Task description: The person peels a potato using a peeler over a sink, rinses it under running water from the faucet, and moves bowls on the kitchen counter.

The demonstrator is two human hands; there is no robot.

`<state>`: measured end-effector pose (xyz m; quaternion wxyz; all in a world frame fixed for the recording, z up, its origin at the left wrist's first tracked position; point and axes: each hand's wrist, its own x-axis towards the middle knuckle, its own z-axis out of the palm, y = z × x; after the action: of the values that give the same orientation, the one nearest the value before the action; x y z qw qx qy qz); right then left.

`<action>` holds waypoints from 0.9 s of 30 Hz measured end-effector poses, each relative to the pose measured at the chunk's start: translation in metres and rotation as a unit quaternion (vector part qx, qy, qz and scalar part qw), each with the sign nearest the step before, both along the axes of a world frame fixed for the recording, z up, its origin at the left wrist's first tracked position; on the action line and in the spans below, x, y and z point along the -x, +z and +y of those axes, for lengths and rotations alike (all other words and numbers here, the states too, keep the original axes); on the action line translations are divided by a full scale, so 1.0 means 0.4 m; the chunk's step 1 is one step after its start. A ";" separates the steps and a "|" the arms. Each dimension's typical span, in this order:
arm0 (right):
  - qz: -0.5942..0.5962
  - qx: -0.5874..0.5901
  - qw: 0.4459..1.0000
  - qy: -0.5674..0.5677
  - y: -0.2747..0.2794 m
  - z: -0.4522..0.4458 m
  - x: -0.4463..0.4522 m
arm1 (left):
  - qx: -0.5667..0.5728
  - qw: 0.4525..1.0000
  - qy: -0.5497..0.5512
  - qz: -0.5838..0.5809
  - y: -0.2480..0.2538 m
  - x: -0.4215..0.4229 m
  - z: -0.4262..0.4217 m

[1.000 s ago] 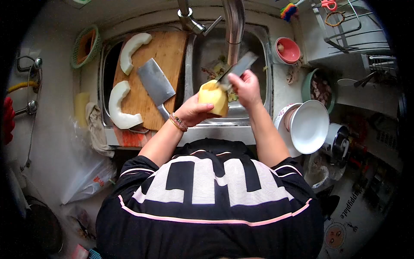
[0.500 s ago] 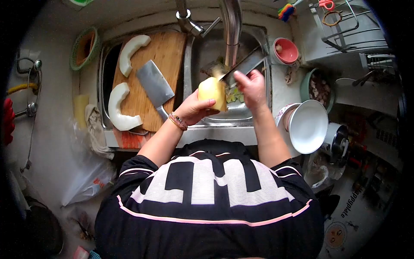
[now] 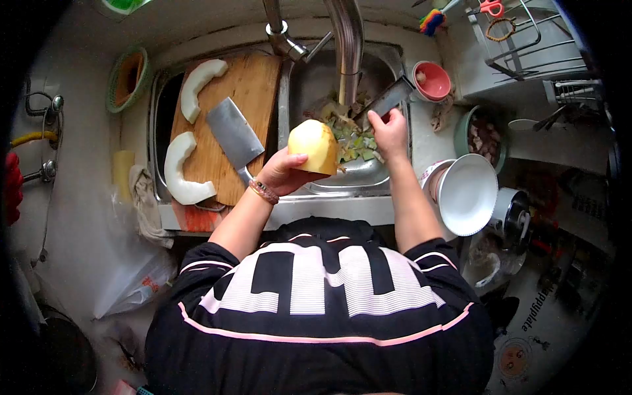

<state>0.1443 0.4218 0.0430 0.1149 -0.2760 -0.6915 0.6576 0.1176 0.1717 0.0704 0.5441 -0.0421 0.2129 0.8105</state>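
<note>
My left hand (image 3: 287, 172) is wrapped round a pale yellow peeled piece (image 3: 312, 146) with some brown skin on its right side. My right hand (image 3: 390, 135) grips a flat metal blade tool (image 3: 388, 97), held over the right sink basin and apart from the yellow piece. Green and brown peelings (image 3: 359, 141) lie in that basin. To the left, a wooden cutting board (image 3: 253, 85) bears a cleaver (image 3: 235, 133) and two curved white slices, an upper one (image 3: 194, 90) and a lower one (image 3: 181, 172).
The faucet (image 3: 349, 56) hangs over the right basin (image 3: 316, 79). Right of the sink stand a pink bowl (image 3: 434, 81), a green bowl of meat (image 3: 484, 135) and a white bowl (image 3: 467, 195). A green basket (image 3: 129, 79) and a cloth (image 3: 145, 204) are at the left.
The blade tool has moved away from the yellow piece, up and to the right. My left hand has shifted slightly left with the piece, and more peelings show in the basin.
</note>
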 end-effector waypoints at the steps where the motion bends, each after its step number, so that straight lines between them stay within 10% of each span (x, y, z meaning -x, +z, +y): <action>1: 0.000 -0.011 1.000 -0.001 0.003 -0.010 0.001 | -0.015 1.000 0.004 -0.003 0.000 0.004 -0.003; 12: 0.066 0.067 0.993 0.071 0.102 -0.095 -0.018 | -0.041 0.998 0.004 0.055 0.035 0.036 0.033; 19: 0.128 -0.372 0.914 0.103 0.110 -0.073 -0.023 | -0.010 0.999 0.010 0.041 0.014 0.030 0.027; 27: 0.082 -0.012 0.995 0.050 0.133 -0.084 -0.048 | -0.073 0.997 0.008 0.026 0.040 0.034 0.029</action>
<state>0.1634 0.3881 0.0962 0.1418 -0.1847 -0.7005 0.6746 0.1040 0.1834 0.0863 0.5339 0.0166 0.1671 0.8287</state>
